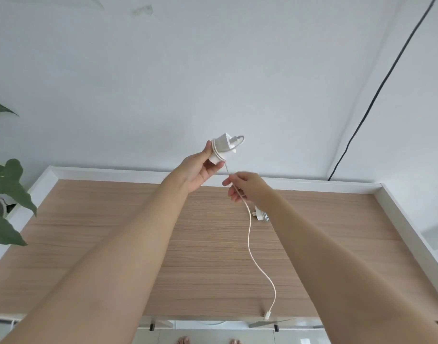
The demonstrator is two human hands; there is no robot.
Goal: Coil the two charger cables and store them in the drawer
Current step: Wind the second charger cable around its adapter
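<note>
My left hand (199, 167) holds a white charger plug (221, 147) up above the far edge of the wooden table top (113, 232), with a few turns of its white cable wound around the plug. My right hand (245, 186) pinches the same cable (252, 254) just below the plug. The rest of the cable hangs down in a curve, and its connector end (267, 314) reaches the table's near edge. A second white charger (261, 214) lies on the table, partly hidden behind my right forearm.
A white raised rim (312, 186) frames the table along the back and the sides. Green plant leaves (6, 184) stand at the left. A black cord (376, 95) runs down the white wall at the right. Below the near edge are floor tiles and toes.
</note>
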